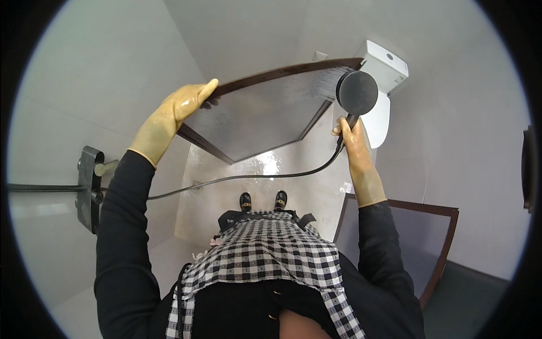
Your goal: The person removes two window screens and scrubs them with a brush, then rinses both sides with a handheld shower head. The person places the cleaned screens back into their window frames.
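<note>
My left hand [182,106], in a wet yellow rubber glove, grips the top left corner of a framed window screen [262,114]. The screen stands tilted on the floor, with a dark brown frame and a grey, wet panel. In my right hand [353,135], also gloved, is the handle of a black shower head [358,92]. Water sprays from it onto the upper right part of the screen. A thin black shower hose [254,176] runs from the handle leftward across my view, passing behind my left forearm.
On the left wall is a black shower mixer [89,186]. A white toilet [377,120] stands beyond my right hand. Another brown-framed panel [402,237] leans at the right, partly behind my right arm. The tiled floor [262,165] is wet and shiny around my black shoes [280,200].
</note>
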### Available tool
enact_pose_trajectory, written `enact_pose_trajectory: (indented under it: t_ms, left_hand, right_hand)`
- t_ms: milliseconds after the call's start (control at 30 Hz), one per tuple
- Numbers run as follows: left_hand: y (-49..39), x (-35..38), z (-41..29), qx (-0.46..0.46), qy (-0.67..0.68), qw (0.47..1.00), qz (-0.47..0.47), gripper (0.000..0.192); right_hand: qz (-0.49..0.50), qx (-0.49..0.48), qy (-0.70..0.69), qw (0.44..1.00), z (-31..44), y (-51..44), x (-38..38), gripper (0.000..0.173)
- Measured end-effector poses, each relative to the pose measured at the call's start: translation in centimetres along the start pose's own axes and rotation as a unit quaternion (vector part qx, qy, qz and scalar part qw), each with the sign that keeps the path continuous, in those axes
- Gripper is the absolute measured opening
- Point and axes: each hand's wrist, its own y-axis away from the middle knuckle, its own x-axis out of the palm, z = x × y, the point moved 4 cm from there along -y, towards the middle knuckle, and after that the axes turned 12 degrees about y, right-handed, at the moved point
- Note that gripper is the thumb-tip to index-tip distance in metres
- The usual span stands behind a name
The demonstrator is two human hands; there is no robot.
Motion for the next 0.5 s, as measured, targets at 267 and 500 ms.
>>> enact_pose_trajectory:
  t_ms: [267, 500]
  left_hand:
    - [1.4, 1.0, -1.1, 0.027, 0.043, 0.999, -0.002, 0.068]
    - [1.2, 1.1, -1.3, -0.006, 0.029, 1.0, -0.001, 0.069]
  right_hand:
    - [-0.048, 0.163, -0.014, 0.985, -11.7, -1.2, 0.4, 0.032]
    - [-0.02, 0.182, -0.01, 0.983, -15.5, 0.7, 1.3, 0.036]
